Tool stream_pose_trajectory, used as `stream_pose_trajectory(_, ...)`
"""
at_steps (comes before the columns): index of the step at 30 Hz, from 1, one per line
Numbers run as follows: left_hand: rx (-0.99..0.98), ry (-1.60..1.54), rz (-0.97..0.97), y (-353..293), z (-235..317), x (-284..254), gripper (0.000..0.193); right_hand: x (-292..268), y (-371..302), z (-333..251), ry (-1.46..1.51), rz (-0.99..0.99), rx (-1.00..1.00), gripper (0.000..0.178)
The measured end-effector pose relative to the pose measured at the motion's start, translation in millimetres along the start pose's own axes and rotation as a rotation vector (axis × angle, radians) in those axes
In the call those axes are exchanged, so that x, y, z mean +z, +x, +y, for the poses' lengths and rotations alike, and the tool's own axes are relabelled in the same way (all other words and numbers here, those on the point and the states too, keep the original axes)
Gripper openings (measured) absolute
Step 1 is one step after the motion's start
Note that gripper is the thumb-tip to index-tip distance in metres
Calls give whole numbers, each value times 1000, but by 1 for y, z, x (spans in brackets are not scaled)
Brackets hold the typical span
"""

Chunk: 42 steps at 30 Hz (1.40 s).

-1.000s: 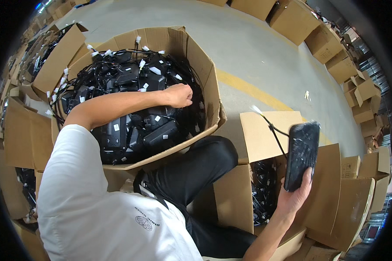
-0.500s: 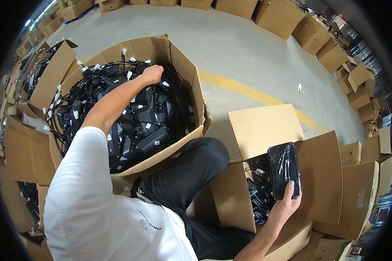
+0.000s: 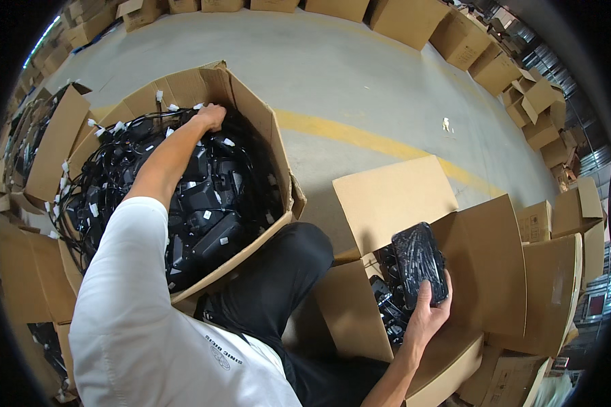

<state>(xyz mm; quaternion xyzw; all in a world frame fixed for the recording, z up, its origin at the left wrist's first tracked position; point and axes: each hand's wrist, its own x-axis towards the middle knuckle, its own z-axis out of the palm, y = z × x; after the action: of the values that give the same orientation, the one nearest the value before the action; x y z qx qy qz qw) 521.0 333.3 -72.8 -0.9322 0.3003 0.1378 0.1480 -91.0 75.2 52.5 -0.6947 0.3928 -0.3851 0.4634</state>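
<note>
In my right hand [image 3: 429,313] is a flat black rectangular device [image 3: 419,261] wrapped in shiny clear plastic film. It is held above the smaller open carton [image 3: 353,315], with the thumb across its face and the fingers behind it. Inside that carton lie black wrapped pieces [image 3: 385,298]. My left hand [image 3: 212,117] reaches to the far part of the large carton [image 3: 251,108], its fingers curled closed among black cables; what they grip is hidden. Black plastic devices [image 3: 204,197] with cables and white connectors [image 3: 120,127] fill this carton.
More open cartons with black parts [image 3: 37,136] stand at the left. Stacked cartons [image 3: 553,271] crowd the right side, and a row of cartons [image 3: 404,24] lines the far floor. A yellow stripe [image 3: 346,136] crosses the grey floor, with a small white scrap [image 3: 446,125] beyond it.
The whole view has shifted, so both cartons appear farther left. The wrapped device is tilted differently in my right hand. My left hand stays at the far part of the large carton.
</note>
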Motion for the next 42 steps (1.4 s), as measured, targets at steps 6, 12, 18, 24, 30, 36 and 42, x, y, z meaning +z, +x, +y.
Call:
stream_pose_trajectory(6, 190, -87, 356, -49, -22, -54, 46, 0, 2, -2, 46, -63, 38, 57)
stream_pose_trajectory(12, 100, -1124, 446, -165, -26, -160, 42, -4, 17, -13, -531, -14, -418, 56)
stream_pose_trajectory(18, 483, -1747, 59, -254, 141, -213, 35, -21, 26, -57, -701, 184, -643, 43)
stream_pose_trajectory(24, 569, -1798, 42, -252, 349, -189, 28, -30, 15, -107, -954, 591, -768, 38)
stream_pose_trajectory(30, 656, -2233, -502, -332, 466, -146, 33, -46, -5, -91, -1253, 488, -994, 29)
stream_pose_trajectory(36, 748, -2314, -1017, -388, 453, -124, 63, -56, -53, -50, -1167, 284, -1128, 32)
stream_pose_trajectory(42, 782, -2258, -1154, -371, 462, -94, 48, -52, -66, -23, -597, 42, -1068, 27)
